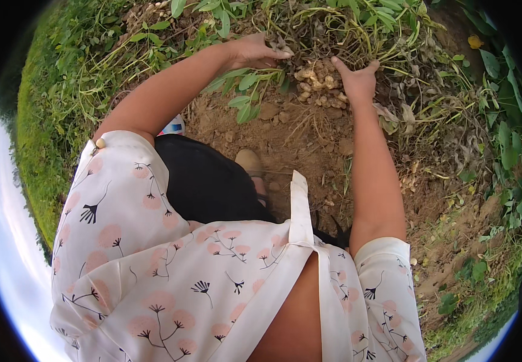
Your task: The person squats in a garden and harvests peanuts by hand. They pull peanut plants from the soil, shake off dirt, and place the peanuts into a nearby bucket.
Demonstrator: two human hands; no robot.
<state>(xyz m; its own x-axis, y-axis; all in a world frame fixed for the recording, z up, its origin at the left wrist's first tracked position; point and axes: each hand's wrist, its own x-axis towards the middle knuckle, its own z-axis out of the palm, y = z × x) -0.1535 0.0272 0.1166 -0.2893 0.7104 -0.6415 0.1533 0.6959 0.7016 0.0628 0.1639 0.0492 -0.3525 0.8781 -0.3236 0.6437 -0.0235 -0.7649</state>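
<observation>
A cluster of pale peanut pods [320, 83] hangs on its roots between my two hands, over brown soil. My left hand [258, 52] is at its upper left, with thumb and fingers together at a withered leaf; whether it grips the stems behind is hidden. To the right of the pods is my right hand [358, 79], thumb and a finger spread against the peanut plants' stems [347, 36]. Its other fingers are out of sight, so its hold cannot be told. A leafy green sprig [247, 92] lies below my left hand.
Pulled peanut plants [125, 68] lie heaped to the left, with more dried foliage [419, 104] at right. Bare soil [288, 145] lies before me, with a shoe [248, 162] on it. A white container [173, 126] shows partly beside my left arm. Broad-leaved plants [510, 140] edge the right.
</observation>
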